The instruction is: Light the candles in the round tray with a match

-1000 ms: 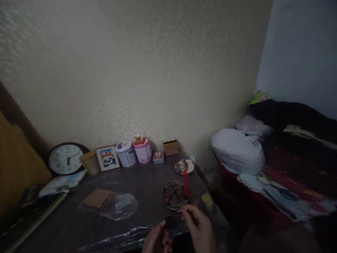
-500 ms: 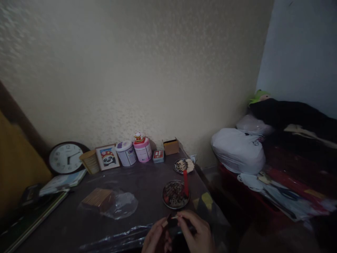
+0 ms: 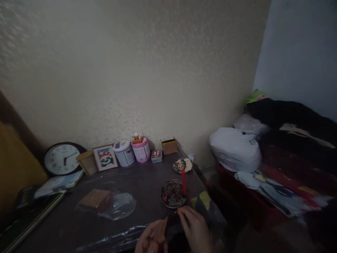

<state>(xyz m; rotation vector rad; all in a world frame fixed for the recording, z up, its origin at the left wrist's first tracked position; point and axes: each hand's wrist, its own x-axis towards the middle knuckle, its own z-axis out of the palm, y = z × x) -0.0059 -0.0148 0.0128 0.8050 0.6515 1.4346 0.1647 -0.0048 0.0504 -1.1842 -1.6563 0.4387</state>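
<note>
In the head view, a person's left hand [image 3: 147,238] is clasping a small brown piece [image 3: 160,230] by the near edge of the tabletop [image 3: 143,182], while the right hand [image 3: 196,226], its grip pinched closed, is holding a tiny stick [image 3: 176,212] near a round dish [image 3: 172,206].

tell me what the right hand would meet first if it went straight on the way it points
Probably the near rim of the round dish with the red strip, lying just beyond the right hand. The hand's height is unclear, so it might pass above instead.
</note>
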